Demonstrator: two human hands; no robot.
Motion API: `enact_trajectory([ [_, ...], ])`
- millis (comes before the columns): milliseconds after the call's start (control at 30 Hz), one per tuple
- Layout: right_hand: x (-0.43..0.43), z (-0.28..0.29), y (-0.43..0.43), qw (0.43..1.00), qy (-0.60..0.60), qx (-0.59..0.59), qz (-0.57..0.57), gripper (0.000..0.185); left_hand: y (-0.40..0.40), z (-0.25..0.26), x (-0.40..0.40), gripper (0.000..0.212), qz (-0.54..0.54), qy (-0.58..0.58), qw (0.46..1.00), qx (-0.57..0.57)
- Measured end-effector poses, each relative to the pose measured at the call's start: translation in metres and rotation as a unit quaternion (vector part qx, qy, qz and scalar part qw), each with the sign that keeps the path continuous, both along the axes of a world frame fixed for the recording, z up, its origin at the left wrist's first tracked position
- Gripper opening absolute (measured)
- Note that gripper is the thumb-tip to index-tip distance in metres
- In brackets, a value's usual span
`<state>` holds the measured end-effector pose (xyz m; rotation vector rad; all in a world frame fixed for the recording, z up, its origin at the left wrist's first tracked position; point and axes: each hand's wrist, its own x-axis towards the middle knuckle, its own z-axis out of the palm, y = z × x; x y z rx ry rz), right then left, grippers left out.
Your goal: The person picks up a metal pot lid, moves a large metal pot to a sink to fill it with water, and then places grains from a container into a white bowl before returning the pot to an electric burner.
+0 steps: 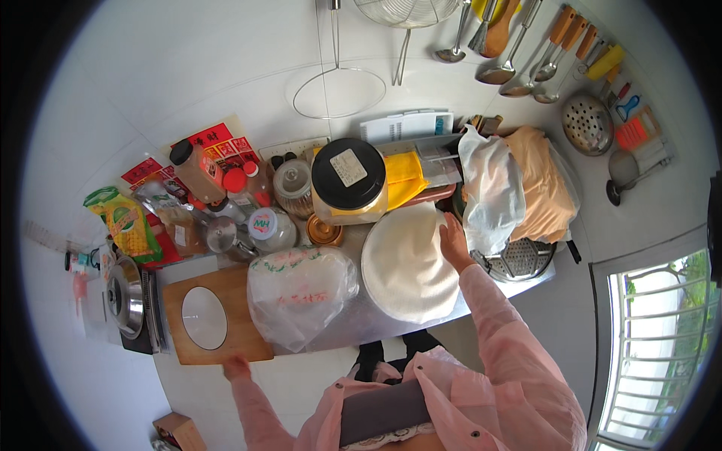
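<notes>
My left hand [237, 367] is at the front edge of a wooden board [254, 332], on which lies a white oval plate [205, 318]; its fingers are partly hidden and blurred. My right hand [453, 241] touches the right side of a cream cloth [409, 265] that covers a round thing. Between the hands, a translucent plastic bag [302, 293] with printing lies partly over the board. Behind the cloth stands a large jar with a black lid [348, 173].
Jars and bottles [242, 191] crowd the back left, near a lidded steel pan [125, 297]. Cloth-covered things [536, 186] and a perforated steel steamer [522, 260] stand at the right. Ladles [499, 74] and strainers [588, 125] hang on the wall.
</notes>
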<state>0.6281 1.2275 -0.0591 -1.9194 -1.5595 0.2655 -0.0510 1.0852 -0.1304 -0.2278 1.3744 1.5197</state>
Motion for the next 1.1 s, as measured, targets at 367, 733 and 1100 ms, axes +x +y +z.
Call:
enact_trajectory([
  [367, 0.029, -0.024, 0.011, 0.992, 0.021, -0.075, 0.095, 0.047, 0.136, 0.127, 0.434, 0.049, -0.437, 0.737, 0.474, 0.201],
  [733, 0.026, -0.025, 0.002, 0.983, -0.080, -0.131, 0.095, 0.061, 0.171, 0.090, 0.437, 0.030, -0.558, 0.606, 0.567, -0.021],
  [1100, 0.022, -0.024, 0.002, 0.981, -0.079, -0.165, 0.065, 0.062, 0.150, 0.098, 0.449, 0.017, -0.455, 0.616, 0.643, 0.008],
])
